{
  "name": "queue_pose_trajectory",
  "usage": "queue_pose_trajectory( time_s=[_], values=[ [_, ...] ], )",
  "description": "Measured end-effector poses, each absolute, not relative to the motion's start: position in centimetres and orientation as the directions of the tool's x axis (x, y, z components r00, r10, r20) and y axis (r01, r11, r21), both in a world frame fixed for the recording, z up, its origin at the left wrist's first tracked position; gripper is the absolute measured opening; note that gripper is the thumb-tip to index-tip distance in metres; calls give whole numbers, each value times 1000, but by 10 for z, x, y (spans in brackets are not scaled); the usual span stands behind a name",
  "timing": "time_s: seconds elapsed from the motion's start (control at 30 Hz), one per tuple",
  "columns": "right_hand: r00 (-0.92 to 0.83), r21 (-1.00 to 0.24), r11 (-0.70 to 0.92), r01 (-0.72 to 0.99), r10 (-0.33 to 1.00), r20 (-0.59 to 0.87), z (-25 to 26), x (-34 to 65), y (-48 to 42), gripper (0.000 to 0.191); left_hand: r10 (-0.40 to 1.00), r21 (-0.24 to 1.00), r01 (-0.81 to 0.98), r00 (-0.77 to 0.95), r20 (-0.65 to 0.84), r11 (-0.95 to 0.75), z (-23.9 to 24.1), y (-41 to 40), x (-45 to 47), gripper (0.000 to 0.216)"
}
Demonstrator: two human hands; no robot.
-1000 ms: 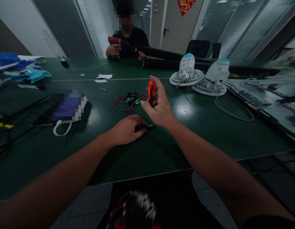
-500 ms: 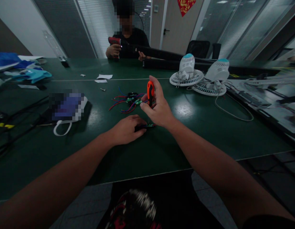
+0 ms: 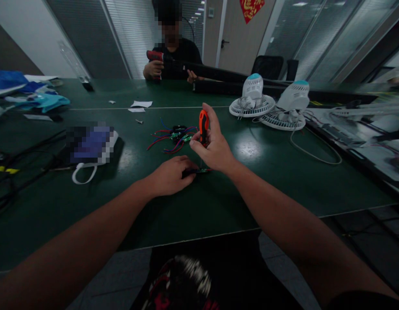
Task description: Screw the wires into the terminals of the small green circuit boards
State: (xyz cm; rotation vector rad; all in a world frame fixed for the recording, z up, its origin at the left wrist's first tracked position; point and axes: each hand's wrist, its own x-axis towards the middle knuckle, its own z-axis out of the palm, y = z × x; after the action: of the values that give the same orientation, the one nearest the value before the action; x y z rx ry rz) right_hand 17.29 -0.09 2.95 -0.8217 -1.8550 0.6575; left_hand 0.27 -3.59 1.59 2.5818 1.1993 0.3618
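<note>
My right hand (image 3: 214,146) grips an orange and black screwdriver (image 3: 204,125), held upright, index finger over the top of its handle. Its thin shaft points down at a small green circuit board (image 3: 203,170); whether the tip touches a screw is too small to see. With fingers closed on the board's dark left end, my left hand (image 3: 173,175) keeps it against the table. Just beyond my hands lies a cluster of similar circuit boards (image 3: 178,135) with red and blue wires.
Two white fans (image 3: 253,101) stand face down at the back right, a cable trailing from them. To the left are a white-edged device (image 3: 112,146) with a strap and black cables. Paper scraps (image 3: 141,104) lie farther back. Across the table a person holds a red power drill (image 3: 155,55) against a long black bar.
The screwdriver and both hands stay nearly in place; the right fingers shift very slightly. The shaft above the board now shows more clearly.
</note>
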Motion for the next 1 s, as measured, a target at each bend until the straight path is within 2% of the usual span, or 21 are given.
queue_pose_trajectory(
  time_s=[0.13,0.23,0.33,0.57,0.67,0.83,1.0],
  values=[
    [-323,-745,615,259,782,533,26,174,2,82,758,355,688,644,105,-633,16,-37,1,36],
    [-373,-718,590,370,802,467,22,174,2,71,760,385,682,644,89,-623,16,-37,0,39],
    [-455,-669,560,488,818,353,19,170,-1,58,743,391,658,660,111,-643,15,-36,0,33],
    [-485,-632,564,531,814,319,15,165,-1,58,677,413,579,723,139,-703,14,-34,-2,22],
    [-473,-672,524,523,835,283,13,168,3,59,686,421,587,717,126,-692,16,-34,-2,22],
    [-406,-849,338,406,899,163,13,173,10,63,692,402,613,718,76,-680,19,-35,-2,25],
    [-285,-894,310,323,933,220,19,181,17,60,703,392,629,708,67,-672,21,-34,-5,28]
  ],
)
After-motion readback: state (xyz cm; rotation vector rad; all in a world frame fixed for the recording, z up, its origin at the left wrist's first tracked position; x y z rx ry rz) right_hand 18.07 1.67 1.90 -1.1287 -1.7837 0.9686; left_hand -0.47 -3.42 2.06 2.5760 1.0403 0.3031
